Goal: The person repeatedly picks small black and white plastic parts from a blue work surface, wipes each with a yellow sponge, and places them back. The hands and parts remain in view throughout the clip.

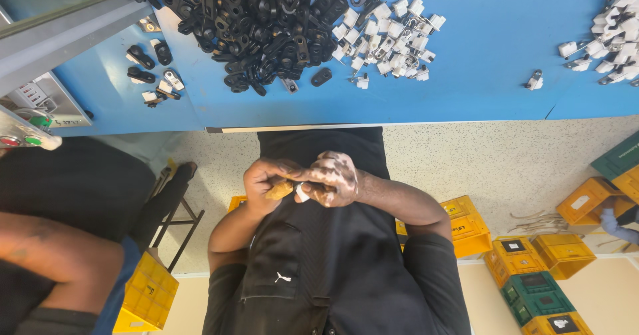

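Far left, near edge: another person's arm (53, 255), not engaged with the work. Above it, control box (26, 135) with red and green buttons at the corner of the blue table (499, 75).

Far side of table, left of centre: heap of black links (253, 22), a few strays to its left. Just right of it and touching: heap of white clips (386, 35).

Centre, near, over the lap and off the table: left hand (266, 185) curled closed on a tan piece (279, 190), fingers wrapped tight. Touching it on the right: right hand (336, 178), closed, fingertips pinched on a small white clip (301, 193) pressed against the tan piece. Little of the clip visible; exact grip hidden by the knuckles.

Right: yellow crates (459, 222) on the floor; second white heap (619, 22) at the far right table edge.

Likely faults: clip dropped to the floor, since held clear of the table with nothing beneath to catch it; slip from a small pinch area; fingertip nipped between the two pressed parts
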